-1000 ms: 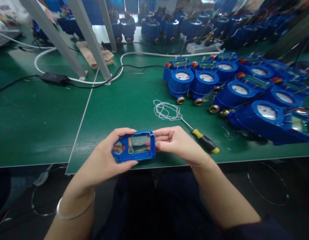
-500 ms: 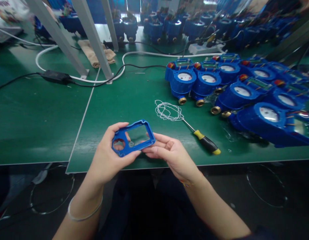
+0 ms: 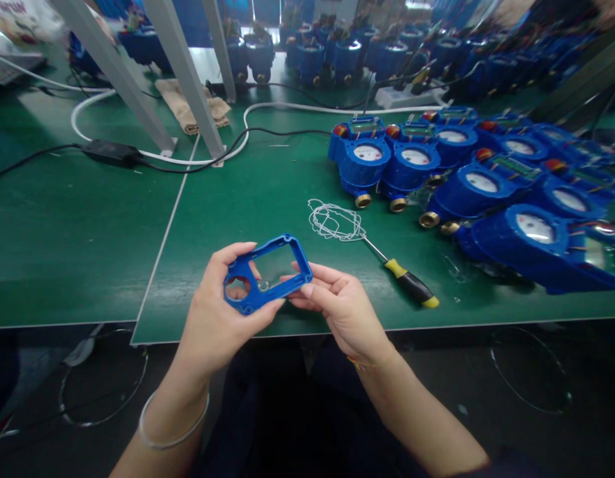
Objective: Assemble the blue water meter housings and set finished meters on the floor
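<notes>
A blue plastic cover frame (image 3: 257,295), with a round hole at its left and a large rectangular window, is tilted just above the green bench near its front edge. My left hand (image 3: 220,299) grips its left end, thumb below and fingers along the top. At the right end, my right hand (image 3: 337,299) pinches the corner between thumb and fingers. Some of its fingertips are hidden behind the frame. A small clear round piece (image 3: 263,285) shows by the window's lower left; whether it is attached, I cannot tell.
A black-and-yellow screwdriver (image 3: 410,282) lies right of my hands, its tip at a tangle of white wire (image 3: 334,221). Several blue water meters (image 3: 364,159) crowd the right side. Grey metal legs (image 3: 188,79), a beige cloth (image 3: 180,103) and a black cable adapter (image 3: 111,154) stand or lie behind.
The blue cover frame has shifted slightly up and right and its tilt has changed a little. My right thumb has moved up onto its right corner.
</notes>
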`<state>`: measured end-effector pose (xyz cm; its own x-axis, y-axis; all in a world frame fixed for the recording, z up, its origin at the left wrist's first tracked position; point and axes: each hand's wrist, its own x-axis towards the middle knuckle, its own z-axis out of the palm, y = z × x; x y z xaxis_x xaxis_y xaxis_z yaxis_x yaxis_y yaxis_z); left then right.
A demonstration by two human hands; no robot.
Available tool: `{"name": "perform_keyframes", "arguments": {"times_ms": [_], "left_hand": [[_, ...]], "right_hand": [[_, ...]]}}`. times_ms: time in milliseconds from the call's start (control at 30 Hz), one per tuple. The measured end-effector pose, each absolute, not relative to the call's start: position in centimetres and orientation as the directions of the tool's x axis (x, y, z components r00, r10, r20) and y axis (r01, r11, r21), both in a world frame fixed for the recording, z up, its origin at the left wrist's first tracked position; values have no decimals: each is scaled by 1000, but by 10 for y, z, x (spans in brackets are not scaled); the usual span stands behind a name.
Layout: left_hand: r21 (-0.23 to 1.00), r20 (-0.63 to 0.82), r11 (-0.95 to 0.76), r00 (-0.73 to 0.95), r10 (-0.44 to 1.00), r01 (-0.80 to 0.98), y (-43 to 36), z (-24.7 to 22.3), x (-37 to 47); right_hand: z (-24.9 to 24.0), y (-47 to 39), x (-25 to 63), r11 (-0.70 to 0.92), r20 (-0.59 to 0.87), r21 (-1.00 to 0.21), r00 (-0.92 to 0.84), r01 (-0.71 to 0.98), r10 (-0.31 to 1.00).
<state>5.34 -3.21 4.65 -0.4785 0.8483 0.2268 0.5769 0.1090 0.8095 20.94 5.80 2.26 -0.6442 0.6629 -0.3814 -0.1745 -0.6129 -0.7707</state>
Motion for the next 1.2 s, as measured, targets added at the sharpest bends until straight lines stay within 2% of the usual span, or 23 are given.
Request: {"name": "perform_keyframes", "arguments": {"times_ms": [200,433,733,867,1033,1200], "left_hand": [[796,266,71,-454,850,601,-32,46,58],[833,226,97,-495,839,545,-31,43,59],[812,241,84,-463,853,577,-30,41,59],[831,190,109,-462,866,546,-32,38,55],[842,75,118,-331,941,526,-40,42,40],[814,76,56,-202,976,578,-42,49,22]], "right_hand": [[20,58,207,-612,-405,-766,-593,-195,696],[23,54,205,-659,-391,-715,-649,-232,653],[18,49,201,-628,-364,-738,-637,-248,680],[17,54,204,-571,-314,-794,-663,-209,680],[32,79,216,-503,-253,-849,-711,-163,657],[43,88,218,-418,-263,-908,-719,-42,643]]}}
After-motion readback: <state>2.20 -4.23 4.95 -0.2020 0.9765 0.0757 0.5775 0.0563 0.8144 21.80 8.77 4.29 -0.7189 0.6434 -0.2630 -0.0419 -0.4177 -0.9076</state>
